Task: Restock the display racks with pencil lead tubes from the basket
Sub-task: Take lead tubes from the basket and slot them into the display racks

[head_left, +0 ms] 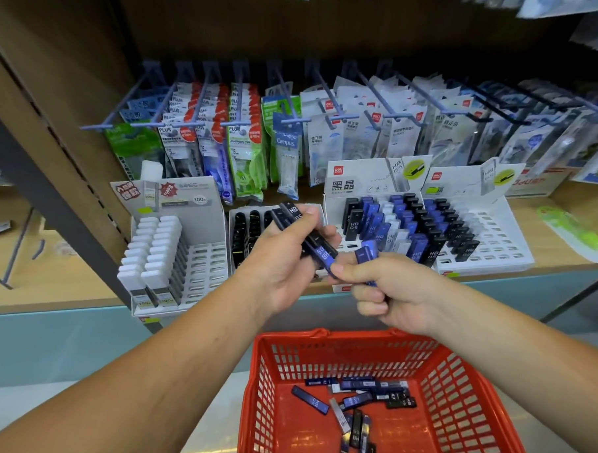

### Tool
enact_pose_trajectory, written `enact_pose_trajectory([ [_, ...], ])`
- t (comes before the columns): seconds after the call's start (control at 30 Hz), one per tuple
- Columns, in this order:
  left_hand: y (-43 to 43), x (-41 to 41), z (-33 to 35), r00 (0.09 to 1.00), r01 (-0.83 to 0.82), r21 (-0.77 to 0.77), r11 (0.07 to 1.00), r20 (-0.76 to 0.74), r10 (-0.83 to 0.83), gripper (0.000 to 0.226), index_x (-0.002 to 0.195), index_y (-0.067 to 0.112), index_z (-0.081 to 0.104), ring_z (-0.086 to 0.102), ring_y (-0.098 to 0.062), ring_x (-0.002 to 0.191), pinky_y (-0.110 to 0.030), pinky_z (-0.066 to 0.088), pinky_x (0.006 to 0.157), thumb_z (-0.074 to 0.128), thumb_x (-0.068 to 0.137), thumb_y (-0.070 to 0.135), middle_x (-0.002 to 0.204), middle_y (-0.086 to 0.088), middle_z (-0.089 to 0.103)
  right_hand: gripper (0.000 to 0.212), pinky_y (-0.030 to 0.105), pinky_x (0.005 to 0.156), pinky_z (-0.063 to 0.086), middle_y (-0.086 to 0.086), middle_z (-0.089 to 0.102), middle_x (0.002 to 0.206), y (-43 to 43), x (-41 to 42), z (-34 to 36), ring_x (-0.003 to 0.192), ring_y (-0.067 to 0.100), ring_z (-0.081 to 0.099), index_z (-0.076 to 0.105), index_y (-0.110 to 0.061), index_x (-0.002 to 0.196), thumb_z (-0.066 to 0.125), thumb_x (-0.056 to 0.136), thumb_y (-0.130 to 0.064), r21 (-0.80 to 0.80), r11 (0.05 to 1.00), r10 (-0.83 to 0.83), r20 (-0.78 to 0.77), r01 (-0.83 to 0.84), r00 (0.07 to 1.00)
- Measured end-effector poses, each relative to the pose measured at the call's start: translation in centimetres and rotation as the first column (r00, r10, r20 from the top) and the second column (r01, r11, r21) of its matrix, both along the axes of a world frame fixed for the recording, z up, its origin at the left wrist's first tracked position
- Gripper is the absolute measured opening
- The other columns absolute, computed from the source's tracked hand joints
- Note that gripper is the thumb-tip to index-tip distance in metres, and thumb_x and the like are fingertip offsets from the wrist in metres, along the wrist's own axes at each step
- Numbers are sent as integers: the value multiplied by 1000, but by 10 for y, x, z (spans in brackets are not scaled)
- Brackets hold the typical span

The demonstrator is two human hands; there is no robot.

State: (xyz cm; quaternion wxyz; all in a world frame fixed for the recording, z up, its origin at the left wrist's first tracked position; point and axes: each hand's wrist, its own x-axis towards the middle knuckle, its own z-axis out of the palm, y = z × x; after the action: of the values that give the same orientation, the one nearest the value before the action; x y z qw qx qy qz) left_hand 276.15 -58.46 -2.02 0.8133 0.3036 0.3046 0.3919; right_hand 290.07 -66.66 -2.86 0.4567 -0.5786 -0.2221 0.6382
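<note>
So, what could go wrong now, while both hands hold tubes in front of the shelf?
1. The left hand grips several tubes in a loose fan; when the right hand pulls one out, others may slip and perhaps miss the red basket.
2. The middle rack seems sorted by colour, so the blue tube in the right hand could land in a wrong column.
3. Its tubes stand close together; pushing one in may tip neighbours.

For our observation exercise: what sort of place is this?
Probably a stationery shop: packaged goods hang on blue metal peg hooks, white display racks hold black and blue pencil lead tubes, and a red plastic shopping basket sits below.
</note>
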Motion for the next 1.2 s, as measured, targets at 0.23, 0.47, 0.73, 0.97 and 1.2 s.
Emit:
enact_pose_trajectory([
  [0.23, 27, -17, -5, 986, -164, -46, 985, -41, 162, 9, 96, 16, 59, 55, -15, 61, -36, 59, 69, 58, 105, 15, 71, -2, 57, 9, 25, 44, 18, 2, 45, 61, -5, 20, 8, 45, 13, 26, 66, -5, 103, 64, 96, -1, 85, 996, -59, 361, 30, 931],
  [0.47, 14, -20, -17, 846, 116, 406, 907, -518, 124, 28, 89, 15, 53, 38, -17, 48, -32, 40, 52, 61, 103, 37, 61, 0, 42, 12, 22, 42, 24, -7, 42, 52, -5, 27, 11, 43, 13, 27, 73, -19, 97, 66, 98, -9, 277, 960, -179, 507, 38, 843],
  [0.73, 0, -12, -22, 791, 370, 365, 854, -607, -84, 35, 76, 19, 57, 24, -17, 48, -26, 25, 46, 61, 102, 42, 57, -1, 29, 13, 18, 39, 33, -11, 61, 54, 2, 48, 22, 37, 3, 41, 73, -16, 90, 75, 90, -4, 427, 883, -400, 469, 194, 787],
  [0.97, 4, 6, -26, 754, 407, 171, 897, -617, -224, 41, 89, 18, 49, 31, -11, 48, -21, 21, 43, 61, 98, 56, 67, 1, 44, 22, 19, 88, 52, -12, 70, 87, 12, 84, 13, 82, 1, 66, 70, -22, 87, 74, 87, 0, 419, 889, -344, 878, -187, 333],
  [1.2, 1, 11, -28, 744, 503, 125, 855, -567, -355, 24, 89, 16, 55, 45, -12, 50, -21, 31, 37, 72, 97, 30, 70, -3, 56, 17, 45, 90, 55, -21, 67, 89, 21, 92, -6, 96, 23, 68, 75, -23, 96, 76, 86, -9, 344, 886, -306, 938, -310, 165],
])
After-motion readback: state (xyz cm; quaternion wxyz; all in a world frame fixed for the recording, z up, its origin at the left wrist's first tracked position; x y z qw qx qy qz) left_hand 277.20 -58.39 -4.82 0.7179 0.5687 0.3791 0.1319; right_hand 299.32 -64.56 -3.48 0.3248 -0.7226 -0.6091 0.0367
